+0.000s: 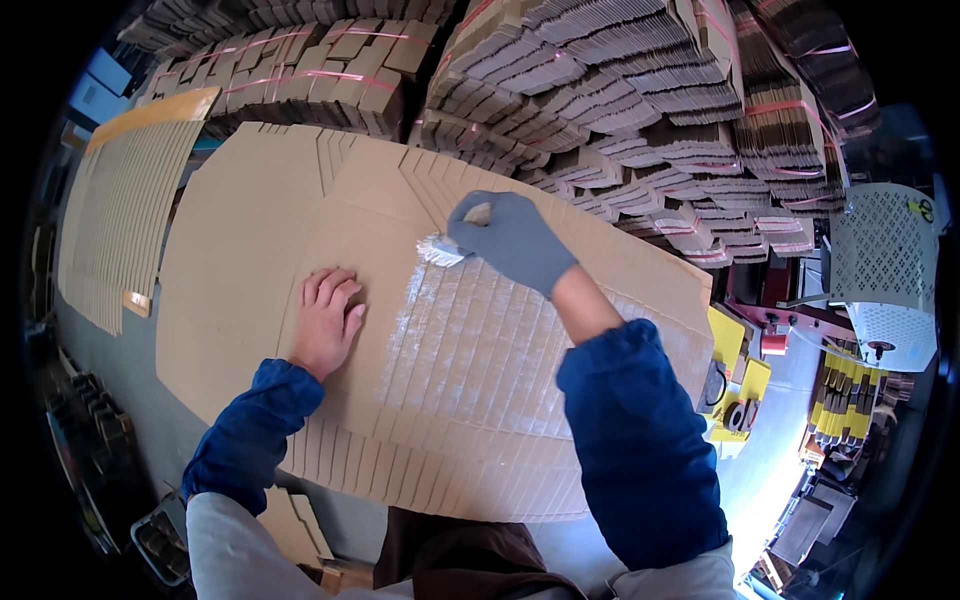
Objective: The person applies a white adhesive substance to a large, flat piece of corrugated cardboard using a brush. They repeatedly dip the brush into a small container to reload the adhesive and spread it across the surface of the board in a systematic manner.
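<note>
My right hand [508, 240], in a grey glove, is closed around a brush [440, 252]. Its white bristles press on the far left part of a wet, shiny whitish coating [470, 350], which covers the narrow exposed strips of overlapping flat cardboard sheets [240, 240]. Left of this coated area, my bare left hand [328, 320] rests on the plain brown top sheet, fingers stretched out and holding nothing. Stepped edges of the overlapped sheets show along the near and far sides of the layer. The glove hides most of the brush handle.
Bundles of folded cardboard [600, 100] tied with pink straps stand beyond the work surface. Another fanned row of cardboard [130, 210] lies at the left. To the right are a perforated white metal guard [885, 250], yellow pieces [745, 390] and tape rolls [738, 415].
</note>
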{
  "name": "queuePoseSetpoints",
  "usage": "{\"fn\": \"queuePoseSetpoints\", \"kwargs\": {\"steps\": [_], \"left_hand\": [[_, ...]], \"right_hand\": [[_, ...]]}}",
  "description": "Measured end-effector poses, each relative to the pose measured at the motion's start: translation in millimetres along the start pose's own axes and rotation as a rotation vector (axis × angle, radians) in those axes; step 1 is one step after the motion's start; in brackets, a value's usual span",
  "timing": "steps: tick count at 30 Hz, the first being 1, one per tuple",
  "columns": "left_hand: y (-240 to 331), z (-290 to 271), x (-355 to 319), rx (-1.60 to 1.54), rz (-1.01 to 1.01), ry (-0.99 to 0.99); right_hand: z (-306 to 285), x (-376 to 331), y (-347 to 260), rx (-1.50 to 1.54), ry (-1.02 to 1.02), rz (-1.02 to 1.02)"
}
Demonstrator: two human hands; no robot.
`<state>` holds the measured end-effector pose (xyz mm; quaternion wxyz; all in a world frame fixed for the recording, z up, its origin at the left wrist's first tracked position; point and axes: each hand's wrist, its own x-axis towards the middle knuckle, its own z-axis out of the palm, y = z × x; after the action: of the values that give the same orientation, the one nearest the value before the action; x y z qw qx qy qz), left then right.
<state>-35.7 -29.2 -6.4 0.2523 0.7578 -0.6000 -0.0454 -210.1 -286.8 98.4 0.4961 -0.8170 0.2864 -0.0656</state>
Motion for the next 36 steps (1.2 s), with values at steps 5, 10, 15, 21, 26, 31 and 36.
{"fn": "queuePoseSetpoints", "kwargs": {"steps": [5, 10, 15, 21, 26, 31, 36], "left_hand": [[0.8, -8.1, -1.9, 0.039, 0.0, -0.018], [-1.0, -2.0, -4.0, 0.016, 0.008, 0.005], [-4.2, 1.6, -5.7, 0.01, 0.001, 0.001], [-9.1, -8.1, -4.2, 0.011, -0.003, -0.003], [-11.1, 3.1, -10.2, 0.048, -0.005, -0.007], [0.6, 1.5, -7.7, 0.041, 0.005, -0.072], [-3.1, -9.8, 2.6, 0.098, -0.115, -0.125]], "right_hand": [[-27.5, -23.0, 29.0, -0.195, 0.002, 0.111], [-15.1, -16.2, 0.4, 0.013, 0.026, 0.076], [-4.8, -13.4, 14.2, -0.098, 0.044, -0.017], [-73.0, -142.9, 94.8, 0.102, 0.254, 0.267], [-138.7, -309.5, 158.6, -0.351, 0.524, 0.538], [-154.3, -463.2, 206.9, -0.241, 0.815, 0.588], [-131.3, -581.0, 211.2, -0.04, 0.95, 0.585]]}}
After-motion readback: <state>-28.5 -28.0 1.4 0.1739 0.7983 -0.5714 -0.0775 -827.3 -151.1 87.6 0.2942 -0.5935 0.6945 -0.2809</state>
